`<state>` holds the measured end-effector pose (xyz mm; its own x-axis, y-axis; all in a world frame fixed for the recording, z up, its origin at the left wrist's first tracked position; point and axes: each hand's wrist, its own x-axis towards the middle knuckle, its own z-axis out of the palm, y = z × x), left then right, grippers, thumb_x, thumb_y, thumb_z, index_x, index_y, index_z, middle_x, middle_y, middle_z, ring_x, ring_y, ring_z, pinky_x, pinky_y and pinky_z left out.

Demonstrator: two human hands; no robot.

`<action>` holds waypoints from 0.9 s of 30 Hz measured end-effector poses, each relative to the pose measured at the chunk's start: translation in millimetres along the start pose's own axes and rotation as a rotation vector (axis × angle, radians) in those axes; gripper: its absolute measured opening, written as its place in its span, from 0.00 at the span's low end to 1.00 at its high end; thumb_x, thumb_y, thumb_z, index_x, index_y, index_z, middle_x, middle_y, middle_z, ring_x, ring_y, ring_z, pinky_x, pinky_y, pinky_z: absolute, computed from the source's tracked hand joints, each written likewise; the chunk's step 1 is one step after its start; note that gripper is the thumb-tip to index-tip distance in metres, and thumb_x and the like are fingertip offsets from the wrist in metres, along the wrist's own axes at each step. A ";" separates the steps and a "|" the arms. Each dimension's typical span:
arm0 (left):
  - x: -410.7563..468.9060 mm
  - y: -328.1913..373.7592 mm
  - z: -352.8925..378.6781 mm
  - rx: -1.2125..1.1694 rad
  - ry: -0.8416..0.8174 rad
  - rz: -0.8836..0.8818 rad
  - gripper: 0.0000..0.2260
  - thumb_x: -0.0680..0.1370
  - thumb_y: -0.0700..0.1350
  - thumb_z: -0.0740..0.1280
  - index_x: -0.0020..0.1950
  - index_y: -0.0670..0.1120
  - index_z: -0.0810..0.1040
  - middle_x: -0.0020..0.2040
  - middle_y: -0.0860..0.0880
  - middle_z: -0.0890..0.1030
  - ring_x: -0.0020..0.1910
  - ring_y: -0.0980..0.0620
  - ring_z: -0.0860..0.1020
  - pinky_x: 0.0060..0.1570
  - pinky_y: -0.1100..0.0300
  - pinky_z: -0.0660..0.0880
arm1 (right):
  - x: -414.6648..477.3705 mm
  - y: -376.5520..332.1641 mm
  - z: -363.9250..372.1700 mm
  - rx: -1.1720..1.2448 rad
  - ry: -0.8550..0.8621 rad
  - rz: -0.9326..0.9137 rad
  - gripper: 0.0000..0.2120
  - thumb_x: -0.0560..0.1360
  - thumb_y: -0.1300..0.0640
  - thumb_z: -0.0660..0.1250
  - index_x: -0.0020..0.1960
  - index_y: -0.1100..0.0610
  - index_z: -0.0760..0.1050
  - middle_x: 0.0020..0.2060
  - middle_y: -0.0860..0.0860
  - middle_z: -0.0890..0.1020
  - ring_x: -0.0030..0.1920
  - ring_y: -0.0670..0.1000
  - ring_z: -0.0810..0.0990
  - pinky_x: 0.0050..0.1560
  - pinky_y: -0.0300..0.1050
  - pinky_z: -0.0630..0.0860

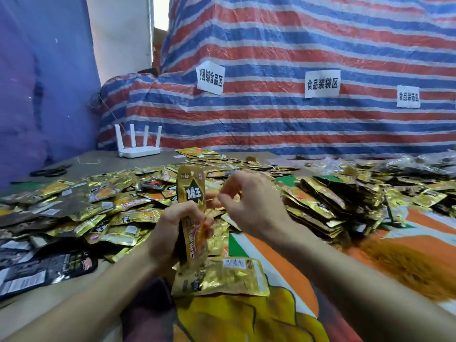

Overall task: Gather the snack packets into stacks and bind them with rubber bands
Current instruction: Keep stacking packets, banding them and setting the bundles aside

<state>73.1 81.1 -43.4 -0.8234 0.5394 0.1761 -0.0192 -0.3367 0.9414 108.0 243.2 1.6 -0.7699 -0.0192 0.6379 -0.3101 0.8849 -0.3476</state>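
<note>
Striped tarp point(296, 45) backdrop, blue wall point(49, 70) left

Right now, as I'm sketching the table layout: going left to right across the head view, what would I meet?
black scissors → white router → held packets → right hand → stacked packets

Narrow upright stack of gold foil snack packets point(191, 193), black star label facing the viewer, gripped in the left hand point(170, 233) above flat gold packets point(222, 275). Loose gold and black packets point(118, 208) are heaped behind, with layered piles point(318, 206) at right.
</note>
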 end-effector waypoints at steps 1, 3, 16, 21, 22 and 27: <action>-0.3 -0.2 -7.4 0.000 0.014 -0.026 0.05 0.62 0.44 0.68 0.33 0.43 0.77 0.37 0.43 0.71 0.36 0.47 0.72 0.36 0.54 0.66 | 3.9 -1.4 13.7 0.064 -0.015 0.023 0.03 0.77 0.51 0.70 0.46 0.49 0.80 0.43 0.45 0.84 0.45 0.47 0.81 0.47 0.49 0.79; -2.2 1.6 -18.2 0.012 0.030 -0.075 0.08 0.60 0.45 0.69 0.33 0.43 0.73 0.36 0.42 0.71 0.34 0.46 0.72 0.35 0.55 0.69 | 8.7 -1.6 36.2 0.238 -0.027 0.055 0.06 0.77 0.51 0.72 0.42 0.47 0.79 0.39 0.43 0.82 0.43 0.40 0.80 0.44 0.37 0.76; -3.0 5.5 -19.7 0.209 0.155 -0.081 0.05 0.60 0.43 0.67 0.34 0.45 0.74 0.39 0.41 0.71 0.36 0.45 0.70 0.41 0.52 0.68 | -9.7 21.4 62.3 0.737 -0.062 0.094 0.11 0.71 0.47 0.75 0.46 0.55 0.84 0.40 0.49 0.86 0.41 0.48 0.85 0.46 0.48 0.83; 0.7 5.6 -23.7 -0.014 0.109 -0.192 0.09 0.61 0.43 0.67 0.40 0.43 0.81 0.36 0.41 0.74 0.33 0.45 0.71 0.35 0.56 0.70 | -9.5 22.6 63.4 0.744 0.015 0.144 0.05 0.72 0.57 0.78 0.43 0.57 0.84 0.36 0.50 0.85 0.36 0.54 0.82 0.39 0.50 0.78; 1.3 5.9 -24.7 -0.065 0.100 -0.195 0.11 0.61 0.43 0.67 0.42 0.42 0.82 0.37 0.40 0.74 0.34 0.44 0.71 0.35 0.56 0.70 | -9.4 22.8 63.4 0.757 -0.004 0.162 0.05 0.72 0.57 0.78 0.43 0.57 0.84 0.35 0.49 0.84 0.35 0.50 0.81 0.37 0.46 0.77; 1.5 8.1 -26.8 -0.252 -0.026 -0.217 0.26 0.58 0.41 0.70 0.56 0.38 0.77 0.47 0.40 0.73 0.35 0.47 0.70 0.37 0.55 0.70 | -10.7 22.8 62.4 0.940 -0.132 0.292 0.03 0.74 0.59 0.75 0.42 0.58 0.84 0.35 0.57 0.83 0.28 0.43 0.71 0.27 0.36 0.67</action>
<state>56.5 58.5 -43.2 -0.7703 0.6375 -0.0102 -0.3347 -0.3908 0.8575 74.4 234.6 -56.0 -0.9249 0.0382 0.3783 -0.3703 0.1349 -0.9191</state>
